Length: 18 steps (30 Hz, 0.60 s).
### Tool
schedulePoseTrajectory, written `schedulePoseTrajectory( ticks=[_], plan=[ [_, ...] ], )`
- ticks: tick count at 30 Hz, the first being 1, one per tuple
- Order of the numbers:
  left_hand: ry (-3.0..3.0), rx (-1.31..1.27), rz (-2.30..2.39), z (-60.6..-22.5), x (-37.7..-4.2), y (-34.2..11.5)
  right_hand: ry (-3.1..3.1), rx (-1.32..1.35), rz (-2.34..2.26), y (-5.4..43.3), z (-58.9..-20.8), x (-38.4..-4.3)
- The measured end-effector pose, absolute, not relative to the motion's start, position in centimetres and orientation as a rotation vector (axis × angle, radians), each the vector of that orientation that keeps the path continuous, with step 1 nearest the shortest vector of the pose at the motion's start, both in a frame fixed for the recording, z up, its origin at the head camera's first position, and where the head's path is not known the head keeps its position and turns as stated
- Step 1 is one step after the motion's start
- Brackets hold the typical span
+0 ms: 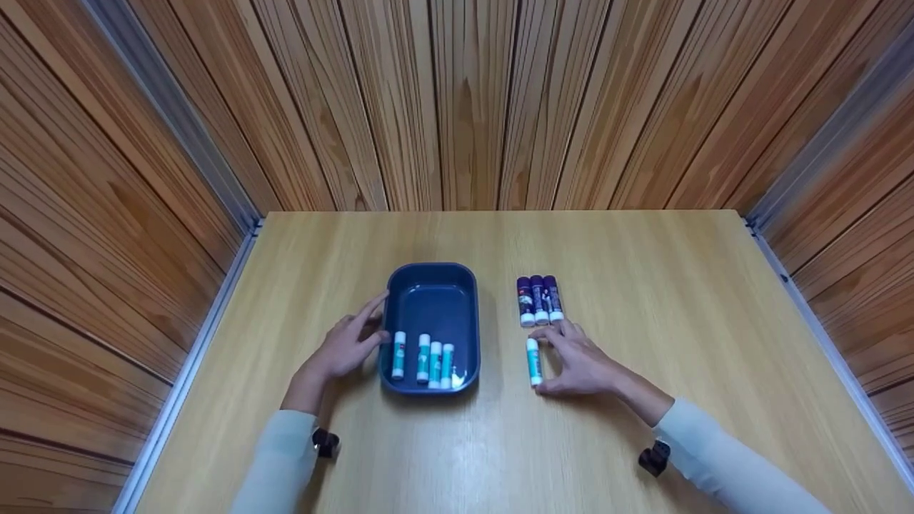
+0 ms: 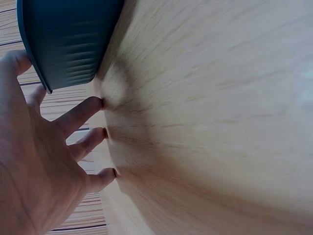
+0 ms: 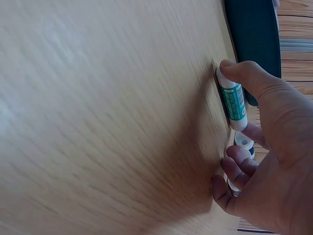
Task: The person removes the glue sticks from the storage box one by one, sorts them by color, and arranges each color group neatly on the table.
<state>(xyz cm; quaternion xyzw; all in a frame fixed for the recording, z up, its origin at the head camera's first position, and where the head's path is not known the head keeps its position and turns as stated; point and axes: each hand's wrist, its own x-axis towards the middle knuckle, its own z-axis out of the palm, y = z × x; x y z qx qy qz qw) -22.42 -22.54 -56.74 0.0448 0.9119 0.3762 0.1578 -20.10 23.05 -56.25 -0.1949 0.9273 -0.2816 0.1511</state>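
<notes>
Your surface (image 1: 643,285) ends at twelve o'clock against a plank wall (image 1: 471,107), with a metal rail (image 1: 189,371) along the nine o'clock side and a second rail (image 1: 834,357) along three. A strip of pale wood separates the blue tray (image 1: 432,307) from three purple sticks (image 1: 539,300), between two and three o'clock of it; the room from those sticks to the second rail is wider. Four teal glue sticks (image 1: 435,364) lie at the tray's six o'clock end. Your left grip (image 1: 346,346), near nine o'clock of the tray, is spread wide, thumb and forefinger touching the rim, the other fingertips down on the wood. Your right grip (image 1: 575,360) is part-closed, pinching the fifth glue stick (image 1: 534,363) end to end between thumb and finger. That stick sits between three and four o'clock of the tray, near the purple ones; you cannot tell whether it touches the surface.
</notes>
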Motion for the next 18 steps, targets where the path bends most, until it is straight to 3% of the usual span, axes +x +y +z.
schedulePoseTrajectory(
  ticks=[18],
  plan=[
    [2.610, 0.118, 1.086, -56.68, -22.30, -22.45, 2.655, -0.560, -0.788, 23.19, -56.09, -20.10]
  ],
)
